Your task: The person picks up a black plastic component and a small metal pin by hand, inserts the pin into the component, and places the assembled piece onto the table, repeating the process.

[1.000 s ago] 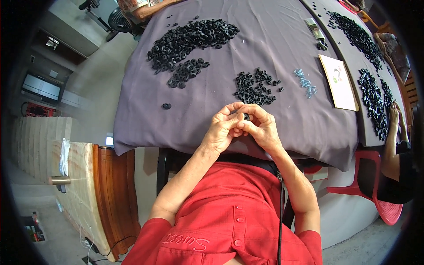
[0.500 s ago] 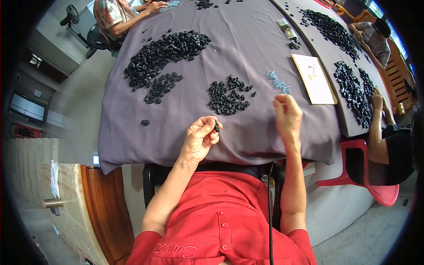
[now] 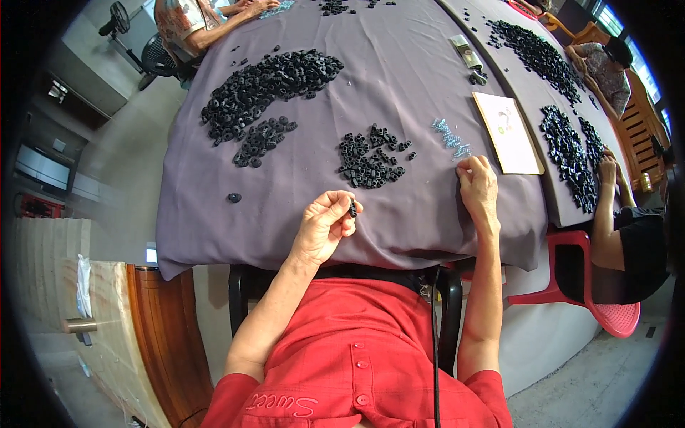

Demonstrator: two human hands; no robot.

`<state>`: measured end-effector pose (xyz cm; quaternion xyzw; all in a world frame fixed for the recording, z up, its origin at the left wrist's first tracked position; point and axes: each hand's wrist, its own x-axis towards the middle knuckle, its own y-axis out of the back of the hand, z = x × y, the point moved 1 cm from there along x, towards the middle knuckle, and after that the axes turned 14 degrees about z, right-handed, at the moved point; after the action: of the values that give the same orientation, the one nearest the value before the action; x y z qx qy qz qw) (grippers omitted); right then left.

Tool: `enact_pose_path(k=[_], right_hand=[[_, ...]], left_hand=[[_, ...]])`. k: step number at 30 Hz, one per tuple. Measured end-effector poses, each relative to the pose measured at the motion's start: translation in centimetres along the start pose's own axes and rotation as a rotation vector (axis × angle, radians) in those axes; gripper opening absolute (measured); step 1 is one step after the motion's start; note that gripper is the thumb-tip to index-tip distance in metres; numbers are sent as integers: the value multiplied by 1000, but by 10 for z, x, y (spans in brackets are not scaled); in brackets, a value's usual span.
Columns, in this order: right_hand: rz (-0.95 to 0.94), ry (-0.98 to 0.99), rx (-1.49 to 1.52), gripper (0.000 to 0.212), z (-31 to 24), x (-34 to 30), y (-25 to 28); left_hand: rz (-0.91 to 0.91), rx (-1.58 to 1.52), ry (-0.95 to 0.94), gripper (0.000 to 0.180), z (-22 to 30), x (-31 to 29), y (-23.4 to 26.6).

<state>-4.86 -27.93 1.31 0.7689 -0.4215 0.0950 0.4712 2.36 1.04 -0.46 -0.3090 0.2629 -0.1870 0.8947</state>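
Along the L side of the grey-purple tablecloth (image 3: 407,85), a co-worker in a patterned shirt (image 3: 187,25) is sitting by the far corner; nearer, a lone round black pc. (image 3: 234,197) is lying apart from a big heap of black wheel-like pcs. (image 3: 275,89) and the smaller cluster (image 3: 265,139) below it. Next, the L hand (image 3: 319,228) is pinching a sm. black part (image 3: 352,208) betw. thumb & fingers, just above the tbl's near edge. That part could be slipping out and dropping, b/c only the fingertips are gripping it. Beyond it, a pile of sm. black tubular caps (image 3: 367,160) is sitting loose; a sleeve or forearm brushing it could be scattering caps. Further R, blue-silver coil springs (image 3: 451,139) are lying in a loose strip, and the R hand (image 3: 478,189) is resting at their near end, fingertips drawn together; can't tell if it's holding one. Springs could be coming up several at once, prob. from coils hooking, since they're lying so close. Just R of them a pale board (image 3: 508,134) is lying flat; a wide wrist swing could be nudging it. Far R, another co-worker's hand (image 3: 610,170) is working beside black pcs. on the adjoining tbl (image 3: 567,160).
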Motion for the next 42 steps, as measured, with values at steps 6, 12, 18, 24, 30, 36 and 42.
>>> enact_pose_path(k=[6, 12, 18, 24, 30, 36, 42], right_hand=[[-80, -62, 158, 10, 10, 1, 18], [18, -82, 137, 11, 14, 1, 17], [25, -36, -100, 9, 3, -2, 6], [21, -60, 39, 9, 7, -2, -2], [31, 21, -38, 6, 10, -1, 6], [70, 26, 58, 12, -1, -3, -2], [83, -266, 325, 13, 4, -7, 0]], left_hand=[[-20, -18, 13, 13, -1, 1, 3], [-30, -12, 7, 13, 1, 1, 2], [-4, 7, -1, 12, 0, 0, 0], [186, 216, -267, 10, 38, -15, 13], [574, 989, -945, 11, 90, -15, 62], [691, 1364, -1132, 16, 106, -18, 101], [777, 1436, -1210, 21, 98, -22, 65]])
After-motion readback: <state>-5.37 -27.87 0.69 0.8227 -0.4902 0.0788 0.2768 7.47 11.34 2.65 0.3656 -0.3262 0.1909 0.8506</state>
